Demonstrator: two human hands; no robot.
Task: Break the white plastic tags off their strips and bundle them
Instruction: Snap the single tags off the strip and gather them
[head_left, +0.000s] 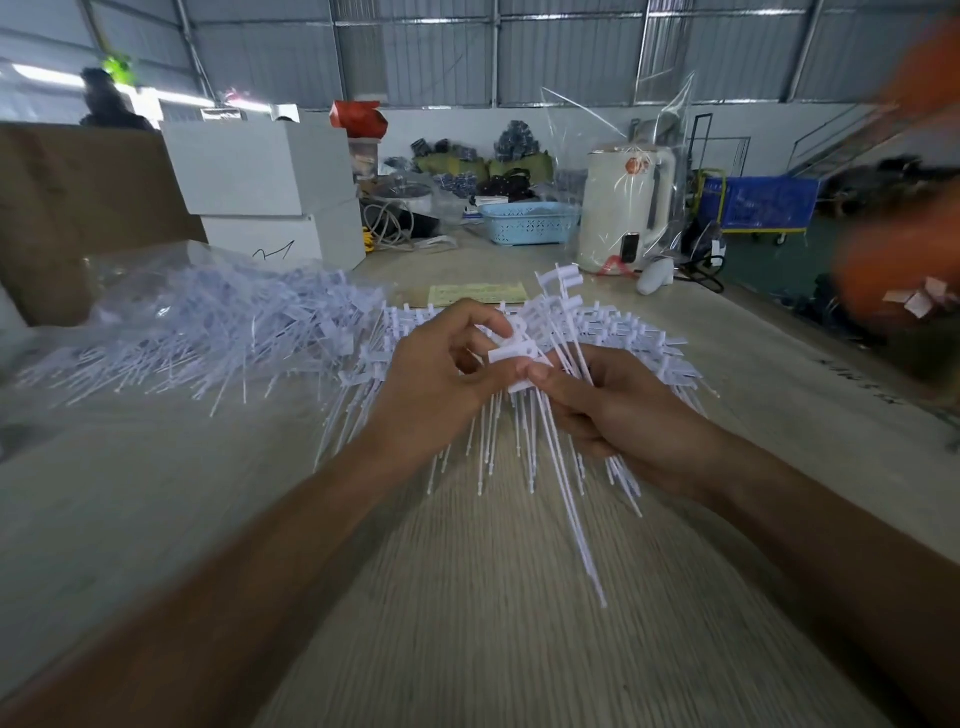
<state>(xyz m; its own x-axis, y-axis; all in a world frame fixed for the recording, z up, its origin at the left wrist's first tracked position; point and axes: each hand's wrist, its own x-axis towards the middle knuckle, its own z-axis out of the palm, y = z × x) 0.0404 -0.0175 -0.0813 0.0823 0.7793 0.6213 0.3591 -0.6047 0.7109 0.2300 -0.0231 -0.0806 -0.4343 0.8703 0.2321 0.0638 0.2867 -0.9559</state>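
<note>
Now | left hand (441, 374), right hand (608, 405): both pinch tags (519, 353) between them (heads up) | table (467, 597) below

Near strip of table (467, 597) in front of the hands is bare wood – open passage from the near edge up to the fanned tag strips (639, 338). Left side blocked by heap of loose tags (218, 332) spilling from a clear bag (140, 270), white boxes (265, 171) behind it. Far right – kettle in plastic wrap (623, 208) and blue basket (527, 223) close off the back
</note>
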